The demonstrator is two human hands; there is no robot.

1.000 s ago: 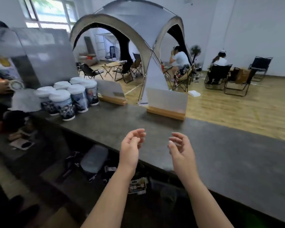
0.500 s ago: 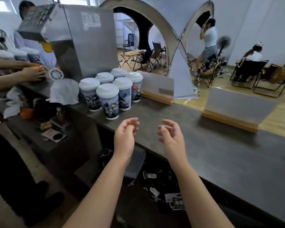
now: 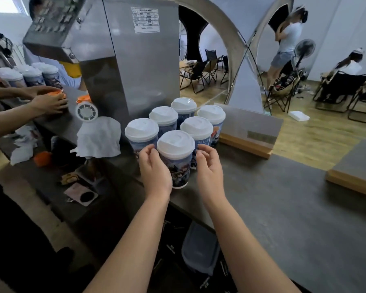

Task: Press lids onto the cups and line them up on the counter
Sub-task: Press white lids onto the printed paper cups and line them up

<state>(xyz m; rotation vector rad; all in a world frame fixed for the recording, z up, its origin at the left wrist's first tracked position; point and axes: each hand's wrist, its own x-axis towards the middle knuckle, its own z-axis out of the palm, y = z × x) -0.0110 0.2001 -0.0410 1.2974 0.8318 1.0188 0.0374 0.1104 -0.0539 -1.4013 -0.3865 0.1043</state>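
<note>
Six lidded cups are clustered on a dark grey bench beside a steel machine. The nearest cup is clasped between the left hand and right hand, fingers curled round it. Folding chairs are seen on a wooden floor.

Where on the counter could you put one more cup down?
The dark counter lies bare right of the right hand, between the wooden sign stand behind and the front edge. It is crowded around the six lidded cups, packed against the steel machine and white cloth.
</note>
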